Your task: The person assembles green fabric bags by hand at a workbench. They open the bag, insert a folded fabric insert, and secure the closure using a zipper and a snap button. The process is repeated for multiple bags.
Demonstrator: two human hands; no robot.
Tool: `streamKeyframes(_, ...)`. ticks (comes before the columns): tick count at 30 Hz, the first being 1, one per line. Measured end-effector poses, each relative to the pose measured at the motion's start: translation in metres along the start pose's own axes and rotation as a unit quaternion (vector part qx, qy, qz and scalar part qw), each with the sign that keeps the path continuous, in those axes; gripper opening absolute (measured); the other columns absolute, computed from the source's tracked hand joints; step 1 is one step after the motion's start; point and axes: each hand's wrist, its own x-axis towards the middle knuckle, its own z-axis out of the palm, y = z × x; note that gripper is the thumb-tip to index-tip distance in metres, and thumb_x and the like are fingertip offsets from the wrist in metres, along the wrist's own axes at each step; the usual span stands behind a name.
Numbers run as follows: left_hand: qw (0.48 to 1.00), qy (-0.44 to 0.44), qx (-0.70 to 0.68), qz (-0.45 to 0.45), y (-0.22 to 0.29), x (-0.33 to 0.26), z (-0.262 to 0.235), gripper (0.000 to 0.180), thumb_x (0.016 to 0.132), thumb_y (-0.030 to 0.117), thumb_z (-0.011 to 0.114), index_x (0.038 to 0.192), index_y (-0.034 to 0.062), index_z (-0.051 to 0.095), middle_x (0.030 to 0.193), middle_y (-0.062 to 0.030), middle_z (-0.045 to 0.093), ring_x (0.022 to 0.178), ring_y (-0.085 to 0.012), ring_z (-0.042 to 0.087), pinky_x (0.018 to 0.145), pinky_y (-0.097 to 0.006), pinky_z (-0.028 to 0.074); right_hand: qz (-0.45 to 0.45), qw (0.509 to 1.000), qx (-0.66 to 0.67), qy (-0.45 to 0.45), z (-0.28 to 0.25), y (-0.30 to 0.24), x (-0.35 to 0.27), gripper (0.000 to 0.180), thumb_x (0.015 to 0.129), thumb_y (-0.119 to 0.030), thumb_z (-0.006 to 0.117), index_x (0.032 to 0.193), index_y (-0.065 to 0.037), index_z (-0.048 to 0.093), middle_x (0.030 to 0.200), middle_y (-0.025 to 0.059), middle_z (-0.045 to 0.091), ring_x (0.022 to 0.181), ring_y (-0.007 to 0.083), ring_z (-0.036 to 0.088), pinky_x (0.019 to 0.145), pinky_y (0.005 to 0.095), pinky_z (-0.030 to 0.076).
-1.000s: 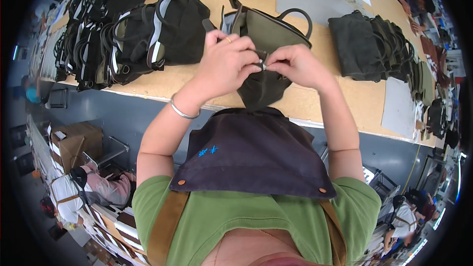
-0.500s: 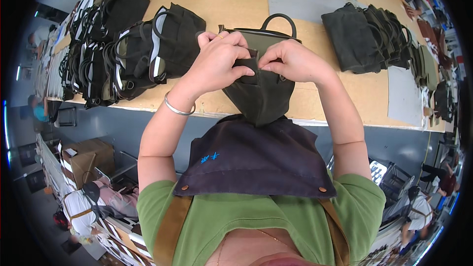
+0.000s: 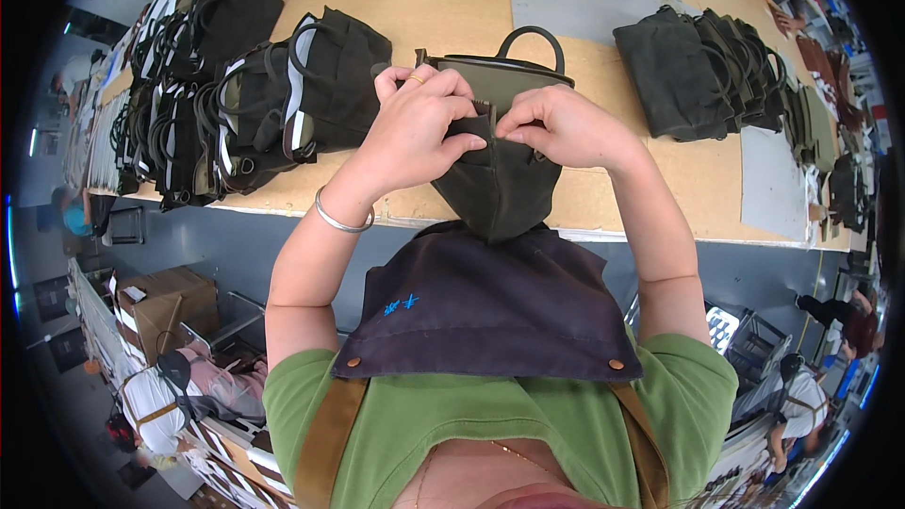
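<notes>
In the head view, the left hand (image 3: 415, 127) and right hand (image 3: 558, 127) both have their fingers pinched tight on the top edge of a dark olive fabric pouch (image 3: 500, 184), which hangs down over the near edge of the tan wooden bench (image 3: 415, 9), against the dark navy apron (image 3: 490, 306). Both forearms rise from the lower edge with wrists bent inward, knuckles nearly meeting, a silver bangle (image 3: 341, 219) on the left wrist. Just behind the hands stands an olive handbag with a black loop handle (image 3: 514, 66), with a stack of black bags (image 3: 255, 104) to the left and folded dark green bags (image 3: 707, 71) to the right.
</notes>
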Motion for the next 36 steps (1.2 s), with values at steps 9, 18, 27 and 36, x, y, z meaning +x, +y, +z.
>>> streamKeyframes(9, 1.000, -0.007, 0.004, -0.002, -0.001, 0.001, 0.000, 0.025, 0.070, 0.022, 0.079, 0.086, 0.0057, 0.069, 0.091, 0.0000, 0.056, 0.095, -0.0191, 0.052, 0.099, -0.042, 0.023, -0.022, 1.000, 0.009, 0.009, 0.004, 0.002, -0.001, 0.015, 0.082, -0.001, 0.063, 0.096, -0.002, 0.071, 0.089, 0.0120, 0.067, 0.083, 0.0273, 0.064, 0.074, 0.0352, 0.051)
streamKeyframes(18, 1.000, -0.020, -0.003, -0.011, 0.003, 0.002, -0.002, 0.024, 0.070, 0.021, 0.079, 0.086, 0.0062, 0.069, 0.091, -0.0003, 0.056, 0.098, -0.0199, 0.053, 0.100, -0.043, 0.023, -0.057, 0.998, 0.028, 0.007, 0.005, 0.007, -0.002, 0.014, 0.083, 0.001, 0.063, 0.094, -0.003, 0.070, 0.083, 0.0075, 0.064, 0.075, 0.0201, 0.062, 0.067, 0.0316, 0.049)
streamKeyframes(27, 1.000, -0.014, -0.006, -0.004, 0.003, 0.001, -0.002, 0.023, 0.069, 0.022, 0.079, 0.084, 0.0064, 0.069, 0.090, -0.0006, 0.057, 0.097, -0.0198, 0.053, 0.101, -0.043, 0.023, -0.030, 0.997, 0.073, -0.002, 0.007, 0.005, -0.004, 0.011, 0.083, 0.002, 0.062, 0.091, -0.001, 0.068, 0.080, 0.0050, 0.061, 0.072, 0.0140, 0.058, 0.063, 0.0282, 0.046)
streamKeyframes(36, 0.999, -0.031, -0.035, -0.003, -0.001, 0.006, -0.004, 0.020, 0.071, 0.021, 0.078, 0.080, 0.0062, 0.070, 0.087, -0.0015, 0.060, 0.093, -0.0195, 0.054, 0.100, -0.041, 0.025, -0.007, 0.986, 0.166, 0.002, 0.015, 0.014, 0.002, 0.011, 0.080, -0.013, 0.070, 0.081, -0.002, 0.067, 0.066, 0.0009, 0.061, 0.060, 0.0067, 0.055, 0.056, 0.0249, 0.045)
